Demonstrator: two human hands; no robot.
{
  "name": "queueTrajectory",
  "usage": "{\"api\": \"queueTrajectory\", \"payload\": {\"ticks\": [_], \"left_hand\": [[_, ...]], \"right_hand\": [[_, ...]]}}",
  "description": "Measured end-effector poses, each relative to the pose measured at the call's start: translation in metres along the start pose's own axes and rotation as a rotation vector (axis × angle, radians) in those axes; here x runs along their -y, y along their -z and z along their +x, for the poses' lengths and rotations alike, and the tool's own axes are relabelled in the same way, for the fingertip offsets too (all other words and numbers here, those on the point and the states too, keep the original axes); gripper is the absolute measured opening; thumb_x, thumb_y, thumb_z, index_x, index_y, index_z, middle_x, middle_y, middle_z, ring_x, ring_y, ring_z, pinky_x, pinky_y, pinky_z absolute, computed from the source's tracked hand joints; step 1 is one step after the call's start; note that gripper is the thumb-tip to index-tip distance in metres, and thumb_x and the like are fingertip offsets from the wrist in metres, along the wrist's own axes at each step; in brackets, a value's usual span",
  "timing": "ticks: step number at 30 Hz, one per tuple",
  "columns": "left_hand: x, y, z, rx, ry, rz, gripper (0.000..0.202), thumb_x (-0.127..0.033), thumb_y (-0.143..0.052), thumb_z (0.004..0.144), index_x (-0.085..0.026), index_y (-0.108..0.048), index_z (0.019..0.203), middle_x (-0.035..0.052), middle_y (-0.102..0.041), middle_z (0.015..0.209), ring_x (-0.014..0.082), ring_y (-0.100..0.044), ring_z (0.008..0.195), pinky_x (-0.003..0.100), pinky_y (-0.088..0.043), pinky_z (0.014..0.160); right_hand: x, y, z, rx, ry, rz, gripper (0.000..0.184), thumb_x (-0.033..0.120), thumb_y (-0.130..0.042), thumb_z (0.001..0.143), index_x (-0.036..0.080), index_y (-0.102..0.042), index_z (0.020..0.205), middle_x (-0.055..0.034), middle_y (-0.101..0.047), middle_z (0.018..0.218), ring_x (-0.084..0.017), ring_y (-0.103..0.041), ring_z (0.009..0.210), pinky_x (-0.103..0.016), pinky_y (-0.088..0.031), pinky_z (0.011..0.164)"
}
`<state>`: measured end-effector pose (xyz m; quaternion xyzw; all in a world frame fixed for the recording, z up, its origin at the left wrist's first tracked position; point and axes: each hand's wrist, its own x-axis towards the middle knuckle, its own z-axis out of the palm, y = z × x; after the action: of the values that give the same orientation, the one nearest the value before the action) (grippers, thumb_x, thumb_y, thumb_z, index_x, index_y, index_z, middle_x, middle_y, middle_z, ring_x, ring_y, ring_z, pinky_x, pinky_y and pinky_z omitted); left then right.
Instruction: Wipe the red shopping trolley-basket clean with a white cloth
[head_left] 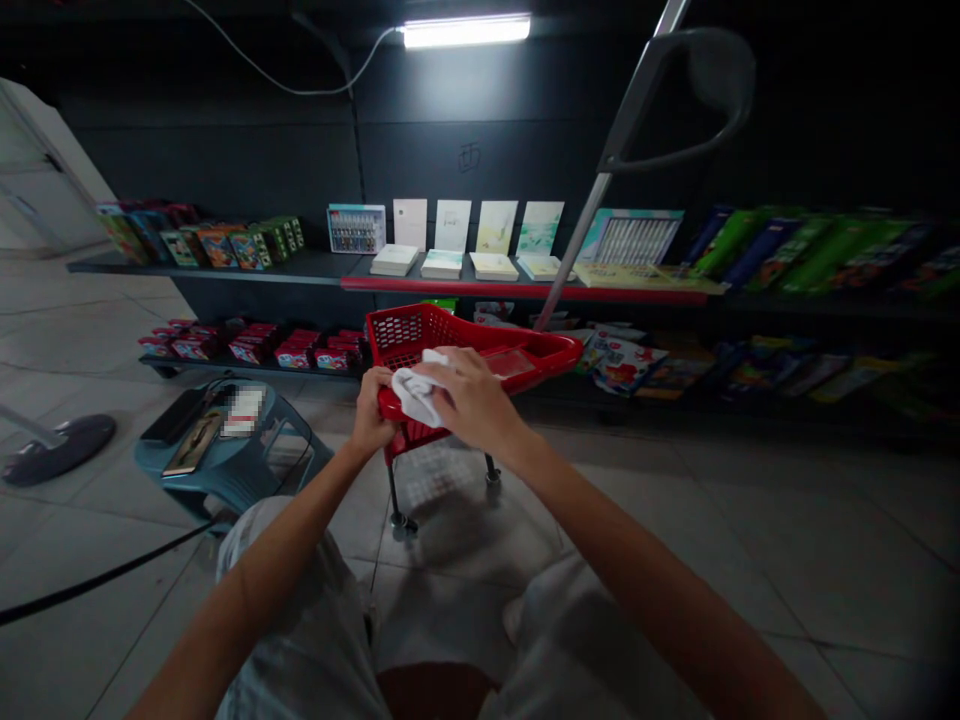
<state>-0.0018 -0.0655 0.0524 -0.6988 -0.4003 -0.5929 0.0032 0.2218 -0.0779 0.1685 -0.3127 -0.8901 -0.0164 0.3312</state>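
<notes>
In front of my knees stands a small red shopping cart (397, 335) with a perforated basket and dark wheeled legs. My left hand (373, 412) grips the near left corner of its red rim, fingers wrapped round it. A crumpled white cloth (418, 394) lies over the rim next to that hand. My right hand (472, 398) is closed on the cloth and presses it against the cart's edge. Part of the rim under the cloth is hidden. A grey pole with a loop-shaped grip (679, 100) rises from the cart's right side.
A blue-grey stool (161, 460) at my left bears a phone-like slab and other items. Behind the cart, a dark shelf (315, 262) holds books, boxes and bright packets on two levels. A round grey base (60, 450) with a pole stands far left. A black cable (112, 577) crosses the floor.
</notes>
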Motion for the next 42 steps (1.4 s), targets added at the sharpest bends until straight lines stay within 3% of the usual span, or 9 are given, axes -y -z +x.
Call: {"api": "queueTrajectory", "payload": {"ticks": [4,8,13,20,28,31,36,42], "left_hand": [[0.008,0.005,0.001,-0.010,-0.058,-0.025,0.031,-0.037,-0.067,0.083,-0.023,-0.053,0.106,0.0063,-0.060,0.105,0.0229,-0.061,0.096,0.039,-0.051,0.086],[0.012,0.013,0.002,-0.010,-0.118,-0.083,0.030,-0.040,-0.068,0.085,-0.023,-0.054,0.105,0.0054,-0.060,0.103,0.0221,-0.060,0.095,0.037,-0.051,0.085],[0.010,0.016,0.002,0.013,-0.070,-0.057,0.026,-0.036,-0.068,0.086,-0.023,-0.050,0.100,0.0053,-0.059,0.101,0.0211,-0.060,0.094,0.038,-0.052,0.085],[0.013,0.011,0.001,0.018,-0.068,-0.039,0.022,-0.026,-0.058,0.080,-0.025,-0.042,0.094,0.0042,-0.054,0.096,0.0201,-0.056,0.091,0.038,-0.051,0.084],[0.010,0.013,0.003,0.006,-0.104,-0.056,0.020,-0.024,-0.056,0.081,-0.025,-0.041,0.094,0.0039,-0.054,0.094,0.0197,-0.055,0.088,0.038,-0.051,0.081],[0.010,0.013,0.005,-0.018,-0.126,-0.075,0.016,-0.026,-0.055,0.084,-0.025,-0.042,0.093,0.0026,-0.054,0.091,0.0195,-0.055,0.087,0.041,-0.053,0.086],[0.011,0.014,0.007,-0.034,-0.119,-0.023,0.016,-0.034,-0.054,0.089,-0.025,-0.041,0.091,0.0000,-0.054,0.087,0.0186,-0.058,0.085,0.053,-0.050,0.107],[0.007,0.016,0.009,-0.128,-0.117,-0.046,0.020,-0.043,-0.051,0.094,-0.026,-0.043,0.090,-0.0002,-0.055,0.085,0.0190,-0.058,0.082,0.053,-0.051,0.105]], "right_hand": [[0.036,-0.013,0.011,0.105,-0.057,-0.093,0.040,0.040,-0.050,0.105,0.020,-0.069,0.133,-0.0140,-0.064,0.132,-0.031,-0.058,0.114,-0.047,-0.049,0.101],[0.034,-0.011,0.010,0.104,0.001,-0.088,0.049,0.054,-0.058,0.100,0.021,-0.067,0.136,-0.0141,-0.061,0.137,-0.032,-0.056,0.120,-0.048,-0.047,0.104],[0.013,-0.009,0.002,0.021,0.068,-0.023,0.038,0.047,-0.058,0.103,0.022,-0.069,0.128,-0.0138,-0.061,0.138,-0.031,-0.053,0.128,-0.047,-0.046,0.110],[-0.027,0.000,-0.009,-0.097,-0.044,-0.020,0.030,0.039,-0.062,0.098,0.024,-0.070,0.122,-0.0131,-0.065,0.131,-0.033,-0.057,0.122,-0.050,-0.048,0.107],[-0.114,0.017,-0.034,-0.259,-0.269,-0.109,0.024,0.033,-0.059,0.089,0.023,-0.068,0.108,-0.0134,-0.067,0.114,-0.033,-0.060,0.110,-0.048,-0.050,0.100],[-0.134,0.023,-0.042,-0.276,-0.317,-0.172,0.021,0.032,-0.058,0.087,0.022,-0.068,0.103,-0.0135,-0.068,0.109,-0.032,-0.060,0.107,-0.046,-0.050,0.098],[-0.133,0.025,-0.042,-0.244,-0.336,-0.214,0.023,0.033,-0.058,0.087,0.021,-0.068,0.104,-0.0136,-0.067,0.108,-0.032,-0.060,0.105,-0.044,-0.049,0.094],[-0.114,0.019,-0.038,-0.284,-0.363,-0.204,0.024,0.032,-0.058,0.088,0.022,-0.069,0.108,-0.0136,-0.067,0.111,-0.032,-0.059,0.105,-0.045,-0.050,0.093]]}}
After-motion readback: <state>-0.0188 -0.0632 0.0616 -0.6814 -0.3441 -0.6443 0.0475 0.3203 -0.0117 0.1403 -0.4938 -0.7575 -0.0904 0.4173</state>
